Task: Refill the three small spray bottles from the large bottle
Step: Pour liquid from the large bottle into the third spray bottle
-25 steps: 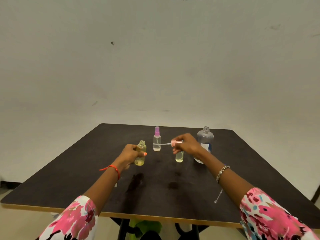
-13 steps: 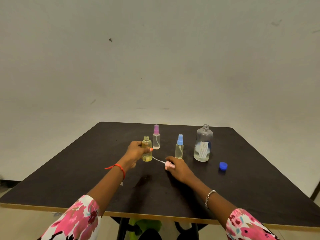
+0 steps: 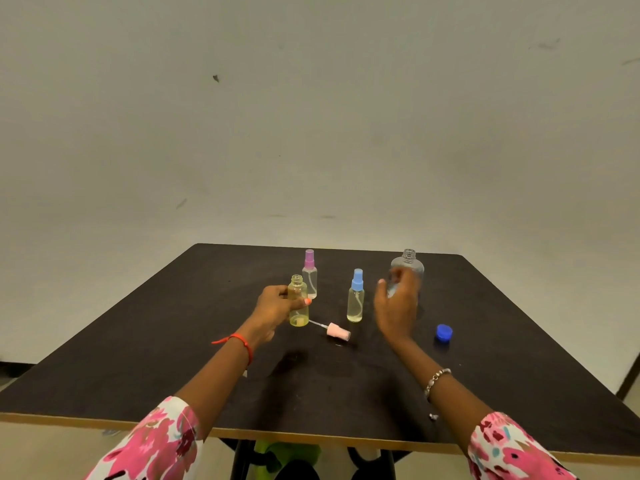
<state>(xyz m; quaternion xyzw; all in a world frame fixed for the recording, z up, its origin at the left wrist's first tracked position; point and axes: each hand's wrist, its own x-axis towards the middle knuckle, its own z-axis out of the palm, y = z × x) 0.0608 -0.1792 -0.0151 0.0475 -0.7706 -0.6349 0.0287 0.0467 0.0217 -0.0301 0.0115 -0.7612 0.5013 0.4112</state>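
Observation:
My left hand (image 3: 275, 308) grips an uncapped yellowish small bottle (image 3: 298, 306) standing on the dark table (image 3: 173, 358). Its pink spray head (image 3: 337, 331) with a thin tube lies on the table just right of the bottle. Behind stands a small bottle with a purple sprayer (image 3: 309, 274). In the middle stands a small bottle with a blue sprayer (image 3: 356, 296). My right hand (image 3: 396, 306) is spread open in front of the large clear uncapped bottle (image 3: 408, 263), covering its lower part; I cannot tell if they touch.
A blue cap (image 3: 444, 332) lies on the table to the right of my right hand. A darker wet-looking patch (image 3: 291, 362) marks the tabletop near the front. A pale wall rises behind the table.
My right hand laid the pink spray head down by the yellowish bottle, let go, and moved right and back to the large bottle. My left hand kept hold of the yellowish bottle.

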